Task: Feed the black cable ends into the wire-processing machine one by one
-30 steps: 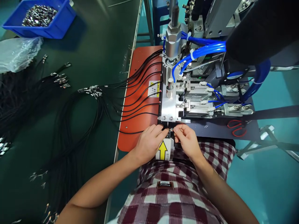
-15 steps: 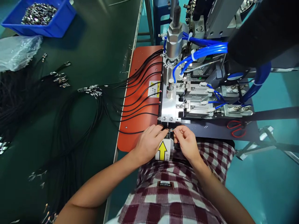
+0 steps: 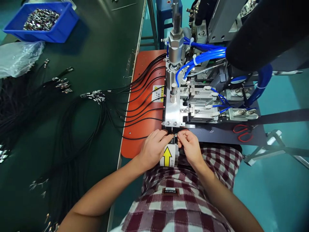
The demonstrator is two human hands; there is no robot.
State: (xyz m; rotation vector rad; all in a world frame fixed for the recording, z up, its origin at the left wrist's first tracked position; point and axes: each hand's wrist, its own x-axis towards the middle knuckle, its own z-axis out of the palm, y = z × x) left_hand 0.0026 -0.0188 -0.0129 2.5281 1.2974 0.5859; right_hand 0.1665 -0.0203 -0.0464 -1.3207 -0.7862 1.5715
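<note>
Both hands meet at the front of a metal press machine, just above a white label with a yellow arrow. My left hand has its fingers curled and pinched on a thin black wire that runs in from the left. My right hand is pinched on a small metal terminal at the wire's end, right by the machine's slot. Fingertips of the two hands almost touch.
Several black wires lie across an orange mat into the machine. More wire bundles cover the dark green bench. A blue bin of metal terminals and a plastic bag sit far left. Red scissors lie right.
The hands have stayed at the machine's slot; the right hand has shifted slightly left toward the left hand. The view has tilted a little.
</note>
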